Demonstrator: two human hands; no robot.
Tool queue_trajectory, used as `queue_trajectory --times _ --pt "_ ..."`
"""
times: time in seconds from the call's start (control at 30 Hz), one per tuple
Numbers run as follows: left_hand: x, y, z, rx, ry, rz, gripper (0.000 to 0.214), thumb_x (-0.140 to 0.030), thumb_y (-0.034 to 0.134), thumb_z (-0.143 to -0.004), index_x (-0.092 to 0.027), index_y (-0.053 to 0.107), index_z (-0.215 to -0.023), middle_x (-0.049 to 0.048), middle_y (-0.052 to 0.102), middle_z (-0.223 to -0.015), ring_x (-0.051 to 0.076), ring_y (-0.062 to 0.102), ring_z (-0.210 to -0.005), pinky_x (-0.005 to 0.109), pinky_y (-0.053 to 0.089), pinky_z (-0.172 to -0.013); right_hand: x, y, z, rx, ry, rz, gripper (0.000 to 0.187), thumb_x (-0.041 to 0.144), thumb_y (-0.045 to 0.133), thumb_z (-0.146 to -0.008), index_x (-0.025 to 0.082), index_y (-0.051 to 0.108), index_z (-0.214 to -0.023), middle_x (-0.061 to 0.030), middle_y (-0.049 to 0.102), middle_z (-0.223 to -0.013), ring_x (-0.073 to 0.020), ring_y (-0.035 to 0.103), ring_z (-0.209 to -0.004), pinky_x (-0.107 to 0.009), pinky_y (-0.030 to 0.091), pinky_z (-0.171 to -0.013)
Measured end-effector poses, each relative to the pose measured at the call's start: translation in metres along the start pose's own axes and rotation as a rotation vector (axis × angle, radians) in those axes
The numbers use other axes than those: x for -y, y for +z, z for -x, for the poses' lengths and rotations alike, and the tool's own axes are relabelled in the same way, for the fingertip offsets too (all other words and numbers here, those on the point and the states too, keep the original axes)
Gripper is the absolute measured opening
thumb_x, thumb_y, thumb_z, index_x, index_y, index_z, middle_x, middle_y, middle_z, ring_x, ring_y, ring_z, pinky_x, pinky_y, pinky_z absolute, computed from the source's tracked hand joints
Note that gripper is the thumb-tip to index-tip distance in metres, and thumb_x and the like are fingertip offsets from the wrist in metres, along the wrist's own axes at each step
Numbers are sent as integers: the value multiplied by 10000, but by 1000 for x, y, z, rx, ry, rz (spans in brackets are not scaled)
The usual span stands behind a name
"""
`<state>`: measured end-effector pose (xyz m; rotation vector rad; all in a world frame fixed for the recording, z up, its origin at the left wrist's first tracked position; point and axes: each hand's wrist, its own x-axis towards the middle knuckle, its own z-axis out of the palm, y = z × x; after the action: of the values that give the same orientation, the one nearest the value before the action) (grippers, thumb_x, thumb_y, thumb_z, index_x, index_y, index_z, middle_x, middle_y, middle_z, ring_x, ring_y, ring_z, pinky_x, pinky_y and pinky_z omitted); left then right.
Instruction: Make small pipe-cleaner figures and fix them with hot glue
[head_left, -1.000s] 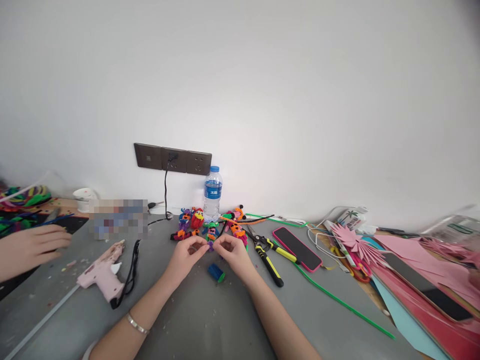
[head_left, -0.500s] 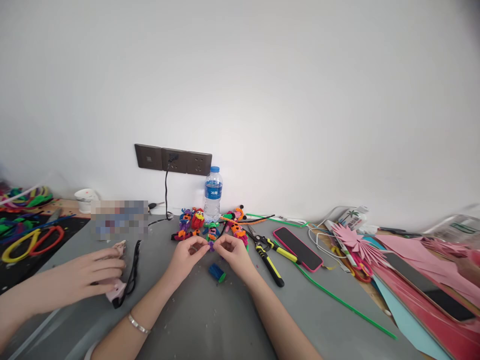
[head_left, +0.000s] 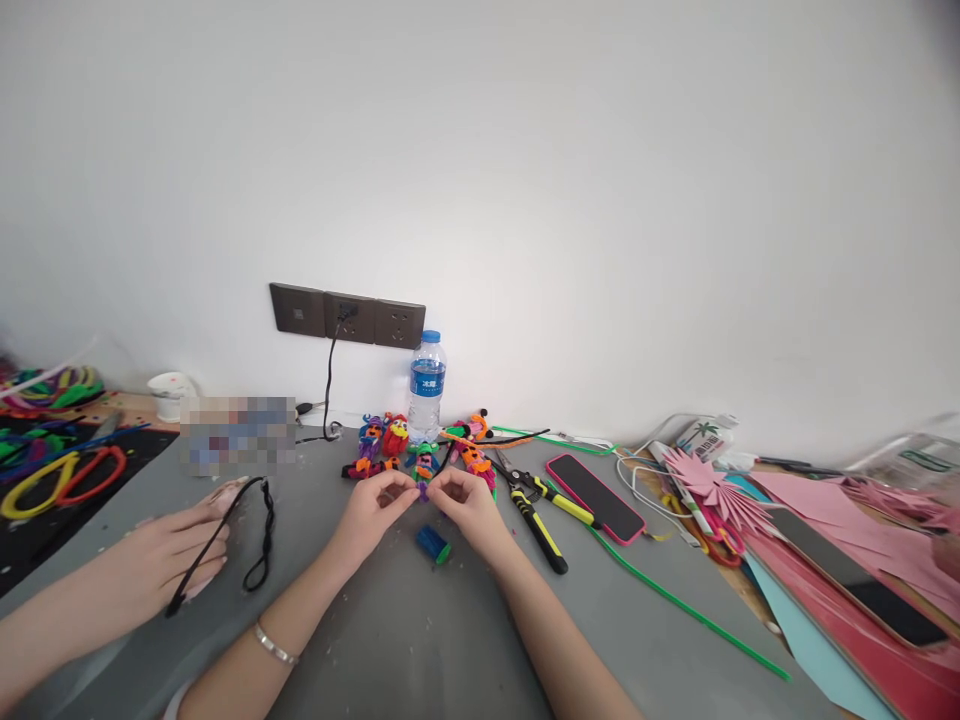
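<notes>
My left hand (head_left: 371, 515) and my right hand (head_left: 465, 507) meet fingertip to fingertip over the grey table (head_left: 405, 640), both pinched on a small purple pipe-cleaner piece (head_left: 422, 490). Just beyond them lies a row of small colourful pipe-cleaner figures (head_left: 394, 440). A small blue and green object (head_left: 433, 545) sits on the table right below my right hand. My left wrist wears a thin bracelet (head_left: 274, 647).
Another person's hand (head_left: 169, 550) at the left grips a pink glue gun with its black cord (head_left: 259, 535). Yellow-handled pliers (head_left: 536, 510), a pink-cased phone (head_left: 594, 496), a green pipe cleaner (head_left: 675, 600), a water bottle (head_left: 426, 385) and pink paper (head_left: 862, 545) lie around.
The other person's hand came in from the left, closed over the pink glue gun and drew it and its cord toward them. My own hands stayed in place.
</notes>
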<state>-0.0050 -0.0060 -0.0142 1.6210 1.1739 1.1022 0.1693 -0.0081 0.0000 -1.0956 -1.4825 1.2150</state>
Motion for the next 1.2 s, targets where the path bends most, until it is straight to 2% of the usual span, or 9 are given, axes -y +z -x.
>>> queue_trajectory --times 0.67,1.2 --pt "-9 0 1 -1 -12 13 249 -412 621 -759 -167 662 -742 46 676 -736 189 603 -684 267 474 -615 -1 -1 0 14 10 5 308 454 678 -735 158 609 -688 10 545 -601 -102 420 -535 -239 300 -514" --pt "-4 1 1 3 -2 5 213 -373 614 -786 -167 649 -750 33 658 -731 175 592 -675 246 446 -592 -2 -1 -1 23 33 -5 279 425 680 -726 156 615 -695 5 558 -614 -106 432 -544 -244 294 -524"
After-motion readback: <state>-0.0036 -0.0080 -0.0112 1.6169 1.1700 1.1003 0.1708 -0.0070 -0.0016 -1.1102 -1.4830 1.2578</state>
